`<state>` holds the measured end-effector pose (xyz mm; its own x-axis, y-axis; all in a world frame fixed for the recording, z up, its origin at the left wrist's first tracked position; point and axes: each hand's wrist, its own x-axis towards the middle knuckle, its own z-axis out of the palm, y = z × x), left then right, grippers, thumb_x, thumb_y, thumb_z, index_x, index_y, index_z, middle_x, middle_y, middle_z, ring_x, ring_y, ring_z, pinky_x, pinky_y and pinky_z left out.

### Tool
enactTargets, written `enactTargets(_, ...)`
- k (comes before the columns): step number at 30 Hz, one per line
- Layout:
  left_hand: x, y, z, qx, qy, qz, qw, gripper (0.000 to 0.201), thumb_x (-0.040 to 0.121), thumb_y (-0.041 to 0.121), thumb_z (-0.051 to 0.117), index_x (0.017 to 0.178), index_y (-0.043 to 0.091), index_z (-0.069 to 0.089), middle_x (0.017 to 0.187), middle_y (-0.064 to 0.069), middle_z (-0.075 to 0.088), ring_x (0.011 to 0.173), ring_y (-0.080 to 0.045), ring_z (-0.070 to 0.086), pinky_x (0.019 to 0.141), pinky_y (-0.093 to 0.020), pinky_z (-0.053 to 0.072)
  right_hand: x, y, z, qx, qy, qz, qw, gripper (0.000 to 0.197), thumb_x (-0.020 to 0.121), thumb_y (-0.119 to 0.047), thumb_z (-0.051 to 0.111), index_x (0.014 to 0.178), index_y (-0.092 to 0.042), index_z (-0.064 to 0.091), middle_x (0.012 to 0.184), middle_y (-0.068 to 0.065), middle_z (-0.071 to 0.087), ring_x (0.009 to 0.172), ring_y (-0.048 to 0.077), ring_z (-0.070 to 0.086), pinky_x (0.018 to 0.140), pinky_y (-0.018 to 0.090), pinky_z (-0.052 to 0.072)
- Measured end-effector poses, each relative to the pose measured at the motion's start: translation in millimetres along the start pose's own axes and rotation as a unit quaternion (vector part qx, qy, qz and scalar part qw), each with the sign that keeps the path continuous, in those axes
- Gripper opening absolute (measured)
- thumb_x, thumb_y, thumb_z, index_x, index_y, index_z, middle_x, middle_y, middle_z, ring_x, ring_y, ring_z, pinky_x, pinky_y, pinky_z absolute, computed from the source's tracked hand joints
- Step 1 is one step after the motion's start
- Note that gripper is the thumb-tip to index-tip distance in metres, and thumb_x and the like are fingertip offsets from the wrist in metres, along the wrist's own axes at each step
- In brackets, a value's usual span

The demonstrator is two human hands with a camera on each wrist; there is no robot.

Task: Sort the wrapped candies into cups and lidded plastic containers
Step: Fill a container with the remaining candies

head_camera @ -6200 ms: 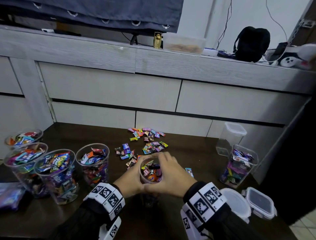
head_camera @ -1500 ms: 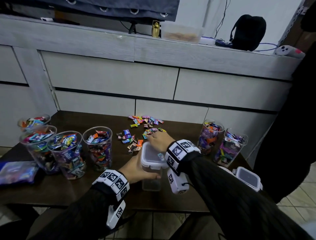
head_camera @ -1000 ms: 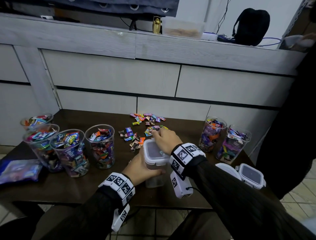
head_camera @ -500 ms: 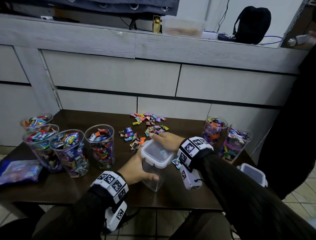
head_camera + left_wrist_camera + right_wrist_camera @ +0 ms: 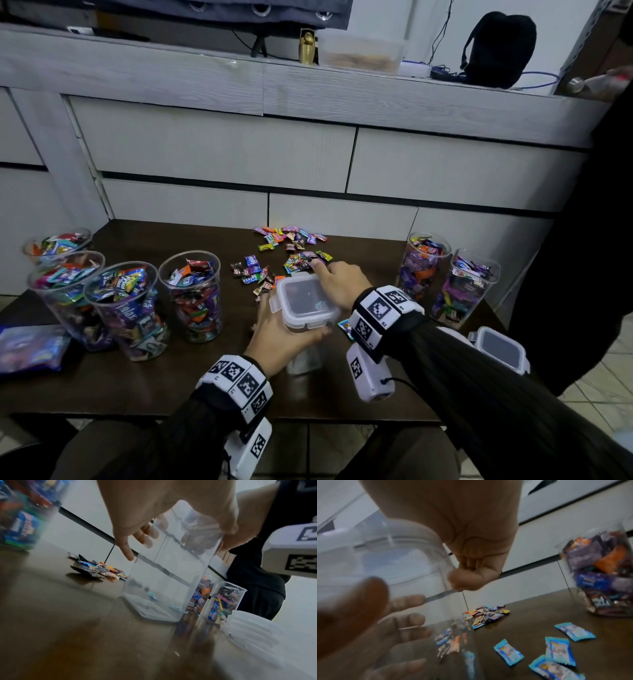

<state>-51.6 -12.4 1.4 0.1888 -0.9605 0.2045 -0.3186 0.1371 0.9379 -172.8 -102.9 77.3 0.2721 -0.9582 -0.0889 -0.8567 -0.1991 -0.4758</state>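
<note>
Dark table (image 5: 144,387): a lidded container (image 5: 305,305) is gripped around its side by the left hand (image 5: 277,339); its lid edge is clasped by the right hand (image 5: 342,282).

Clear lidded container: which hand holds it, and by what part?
The left hand grips the container round its upper body; the right hand holds the lid at its far edge.
</note>
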Motion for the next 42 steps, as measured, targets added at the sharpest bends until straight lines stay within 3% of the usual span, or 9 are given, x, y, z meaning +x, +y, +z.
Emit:
enactTargets(4,0.6,-4.5,-4.8,-0.009,-0.074,0.01,0.997,0.076,0.063,0.025,0.091,0.113,0.05,0.04,0.129,0.011,0.036,0.13,-0.013,0.04,0.11,-0.026,0.034,-3.3,-2.5,5.9,0.029,-0.015,0.021,0.999,0.058,0.101,-0.047,0.024,0.119,-0.002,0.056,0.125,0.021,0.057,0.115,0.036,0.052,0.094,0.038,0.039)
enactTargets(8,10.2,-11.1,-23.6,-0.083,-0.135,-0.035,0.987,0.088,0.047,0.039,0.09,0.12,0.041,0.04,0.12,0.026,0.057,0.115,0.01,0.053,0.093,-0.012,0.042,-2.3,-4.1,5.5,0.047,-0.034,0.015,0.998,0.059,0.101,-0.048,0.021,0.12,-0.003,0.055,0.125,0.019,0.057,0.115,0.034,0.052,0.095,0.037,0.038)
enactTargets(14,17.3,-15.3,-29.4,-0.05,-0.134,-0.062,0.988,0.097,0.035,0.049,0.092,0.118,0.044,0.041,0.122,0.018,0.06,0.112,0.01,0.056,0.091,-0.016,0.045,-0.5,-8.0,5.4,0.005,-0.045,0.005,0.999,0.064,0.1,-0.05,0.017,0.117,-0.003,0.057,0.12,0.02,0.059,0.11,0.033,0.055,0.091,0.037,0.04)
enactTargets(20,17.8,-14.3,-31.1,-0.034,-0.139,-0.071,0.987,0.098,0.035,0.05,0.093,0.118,0.044,0.041,0.125,0.015,0.058,0.12,-0.001,0.054,0.105,-0.034,0.045,-3.5,-10.8,1.4,-0.006,-0.055,0.007,0.998,0.051,0.103,-0.035,0.017,0.116,-0.003,0.055,0.12,0.023,0.057,0.107,0.035,0.054,0.087,0.036,0.04)
enactTargets(25,17.7,-13.2,-30.1,-0.028,-0.138,-0.068,0.988,0.102,0.034,0.052,0.094,0.119,0.042,0.038,0.129,0.011,0.056,0.123,-0.004,0.052,0.108,-0.04,0.043,3.7,-3.6,1.6,-0.063,-0.009,0.014,0.998,0.056,0.094,-0.058,0.028,0.081,-0.01,0.054,0.09,0.01,0.058,0.077,0.026,0.051,0.068,0.031,0.035)
enactTargets(30,9.5,-9.3,-22.7,0.015,-0.103,-0.054,0.993,0.096,0.037,0.059,0.087,0.116,0.04,0.036,0.123,0.02,0.054,0.114,0.009,0.052,0.1,-0.028,0.045,-1.1,-8.9,-5.5,-0.231,0.075,-0.026,0.97,0.055,0.091,-0.061,0.025,0.066,-0.017,0.048,0.077,0.003,0.054,0.069,0.025,0.047,0.06,0.032,0.03)
enactTargets(34,1.2,-2.6,-10.0,0.1,-0.022,-0.048,0.994,0.107,0.035,0.07,0.079,0.123,0.038,0.026,0.13,0.009,0.05,0.118,-0.013,0.052,0.099,-0.04,0.047,-10.0,-11.5,-7.8,-0.251,0.144,-0.05,0.956,0.057,0.092,-0.063,0.028,0.097,-0.012,0.054,0.092,0.007,0.064,0.085,0.03,0.062,0.06,0.033,0.032)
enactTargets(39,-3.5,-5.3,-1.0,0.123,0.025,-0.022,0.992,0.112,0.042,0.07,0.077,0.133,0.03,0.025,0.134,0.006,0.047,0.121,-0.013,0.049,0.096,-0.037,0.045,-12.9,-5.7,-3.3,-0.165,-0.009,0.012,0.986,0.066,0.083,-0.077,0.03,0.077,-0.014,0.048,0.081,0.006,0.052,0.076,0.027,0.052,0.063,0.031,0.036)
enactTargets(42,-8.8,-11.7,-8.6,0.14,-0.01,0.0,0.99,0.098,0.048,0.083,0.066,0.127,0.038,0.029,0.123,0.015,0.045,0.105,-0.002,0.05,0.083,-0.029,0.042,-7.5,0.7,-15.9,-0.105,-0.09,-0.039,0.99,0.063,0.083,-0.074,0.041,0.088,-0.011,0.052,0.092,0.01,0.058,0.081,0.027,0.056,0.068,0.033,0.042)
